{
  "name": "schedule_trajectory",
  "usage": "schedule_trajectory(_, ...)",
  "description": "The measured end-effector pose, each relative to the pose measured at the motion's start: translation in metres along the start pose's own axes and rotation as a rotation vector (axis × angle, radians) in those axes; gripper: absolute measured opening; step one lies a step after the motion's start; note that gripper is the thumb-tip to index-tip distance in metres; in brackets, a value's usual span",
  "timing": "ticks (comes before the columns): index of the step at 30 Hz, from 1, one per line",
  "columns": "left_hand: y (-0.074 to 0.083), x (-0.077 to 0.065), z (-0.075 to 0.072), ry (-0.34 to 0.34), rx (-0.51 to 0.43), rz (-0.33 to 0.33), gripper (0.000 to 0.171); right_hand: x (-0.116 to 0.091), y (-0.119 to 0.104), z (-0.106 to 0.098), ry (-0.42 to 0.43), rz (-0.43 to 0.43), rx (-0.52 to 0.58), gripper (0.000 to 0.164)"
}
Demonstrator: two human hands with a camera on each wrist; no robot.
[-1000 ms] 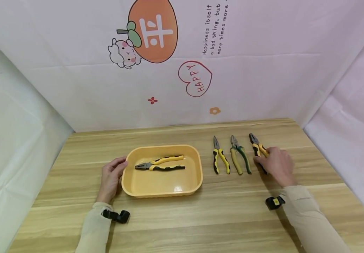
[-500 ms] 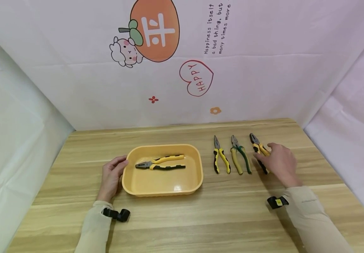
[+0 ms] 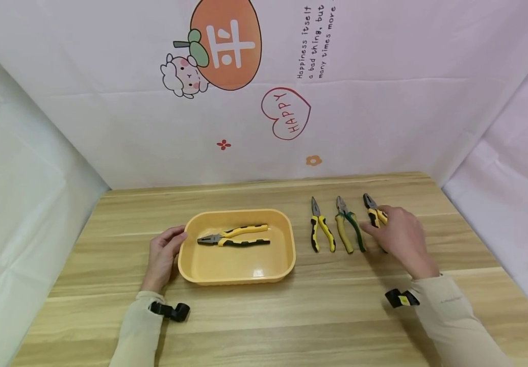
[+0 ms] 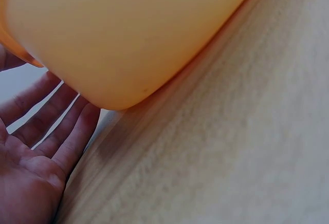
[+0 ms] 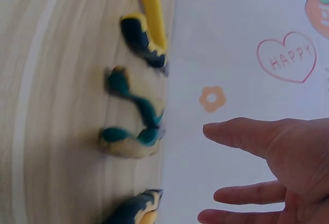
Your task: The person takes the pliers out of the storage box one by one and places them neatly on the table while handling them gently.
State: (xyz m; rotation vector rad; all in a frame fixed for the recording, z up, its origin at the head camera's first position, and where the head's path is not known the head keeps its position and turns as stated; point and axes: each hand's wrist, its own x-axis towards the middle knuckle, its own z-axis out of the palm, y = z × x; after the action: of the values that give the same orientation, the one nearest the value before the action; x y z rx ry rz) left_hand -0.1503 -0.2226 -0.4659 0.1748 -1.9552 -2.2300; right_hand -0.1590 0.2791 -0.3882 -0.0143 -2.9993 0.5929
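My left hand (image 3: 161, 259) rests at the left end of a yellow plastic tray (image 3: 236, 280), thumb at the rim. In the left wrist view its fingers (image 4: 72, 131) extend nearly straight against the tray's outer wall. Inside the tray lies a pair of yellow-and-black combination pliers (image 3: 233, 237). At the right, my right hand (image 3: 402, 239) is over another pair of yellow-and-black pliers (image 3: 371, 206), hiding much of the handles. The right wrist view shows its thumb and fingers extended and apart, holding nothing. Its thumb points toward green-handled pliers (image 3: 350, 227).
Yellow-and-black long-nose pliers (image 3: 322, 229) lie between the tray and the green-handled pair, jaws pointing away. Everything stands on a wood-grain table (image 3: 264, 326). A white printed cloth (image 3: 365, 112) rises behind the table's back edge, with more cloth at both sides.
My right thumb has moved left, off the rightmost pliers' handle and toward the green-handled pair, as the hand spreads. The left hand, tray and pliers keep their places.
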Motion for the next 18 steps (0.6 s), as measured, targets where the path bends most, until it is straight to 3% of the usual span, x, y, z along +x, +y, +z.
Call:
schedule_trajectory(9, 0.000, 0.000, 0.000, -0.004, -0.005, -0.002, 0.035, -0.007, -0.021, -0.008, 0.034, -0.080, 0.040, 0.072)
schedule_trajectory(18, 0.000, -0.001, -0.001, -0.011, 0.004, -0.009, 0.036, -0.015, -0.040, -0.012, 0.048, -0.107, 0.063, 0.070)
